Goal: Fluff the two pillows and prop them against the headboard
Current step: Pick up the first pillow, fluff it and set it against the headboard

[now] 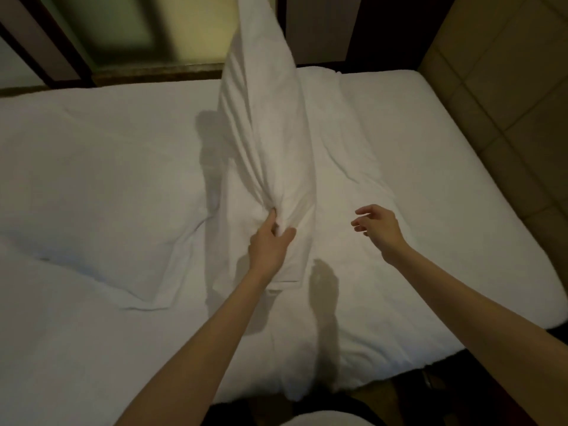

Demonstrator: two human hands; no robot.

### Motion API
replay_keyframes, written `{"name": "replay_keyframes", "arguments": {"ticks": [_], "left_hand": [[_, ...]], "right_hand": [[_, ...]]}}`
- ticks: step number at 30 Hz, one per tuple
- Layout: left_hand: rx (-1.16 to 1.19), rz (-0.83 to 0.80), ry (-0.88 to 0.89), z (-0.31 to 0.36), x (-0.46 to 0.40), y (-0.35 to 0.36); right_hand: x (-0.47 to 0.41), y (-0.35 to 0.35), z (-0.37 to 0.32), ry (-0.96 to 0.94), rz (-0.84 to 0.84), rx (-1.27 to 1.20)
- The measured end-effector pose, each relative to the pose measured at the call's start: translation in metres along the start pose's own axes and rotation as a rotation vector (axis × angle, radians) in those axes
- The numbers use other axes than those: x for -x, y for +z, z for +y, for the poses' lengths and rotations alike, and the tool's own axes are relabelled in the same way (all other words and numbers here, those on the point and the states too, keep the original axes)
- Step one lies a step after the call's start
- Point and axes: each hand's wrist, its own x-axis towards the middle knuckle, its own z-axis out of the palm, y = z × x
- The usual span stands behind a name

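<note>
A white pillow [267, 124] stands on end over the middle of the bed, its top reaching past the upper edge of the view. My left hand [270, 241] pinches a bunch of its cover near the lower end. My right hand [378, 226] hovers to the right of that pillow with fingers spread, touching nothing. A second white pillow [101, 192] lies flat on the mattress at the left. The padded tan headboard [498, 87] runs along the right side.
The bed [430, 167] is covered by a white sheet with wrinkles near the middle. A window with a dark frame [123, 35] lies beyond the far edge. The dark floor shows at the lower right by the bed's corner.
</note>
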Motion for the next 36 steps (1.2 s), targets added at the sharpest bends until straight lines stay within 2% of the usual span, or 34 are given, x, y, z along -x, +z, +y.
{"name": "replay_keyframes", "arguments": {"ticks": [5, 9, 13, 18, 22, 27, 32, 36], "left_hand": [[0.090, -0.146, 0.011, 0.032, 0.014, 0.072], [0.079, 0.004, 0.066, 0.040, 0.006, 0.085], [0.045, 0.133, 0.057, 0.036, -0.019, 0.073], [-0.079, 0.168, -0.088, 0.020, -0.076, 0.044], [-0.131, 0.114, -0.221, 0.003, -0.133, 0.027], [0.024, 0.045, -0.316, -0.012, -0.186, 0.030], [0.098, 0.068, -0.359, -0.025, -0.200, 0.046], [0.099, 0.076, -0.421, -0.040, -0.201, 0.053]], "right_hand": [[-0.020, -0.064, 0.020, 0.010, 0.018, -0.010], [-0.035, -0.081, 0.027, 0.039, 0.040, -0.008], [-0.046, -0.078, 0.026, 0.082, -0.030, 0.000], [-0.068, -0.061, 0.023, 0.145, -0.052, 0.113], [-0.102, -0.049, 0.023, 0.221, -0.010, 0.141], [-0.148, -0.040, 0.031, 0.322, -0.009, 0.147], [-0.173, -0.031, 0.033, 0.365, -0.015, -0.126], [-0.169, -0.010, 0.040, 0.310, 0.043, -0.019]]}}
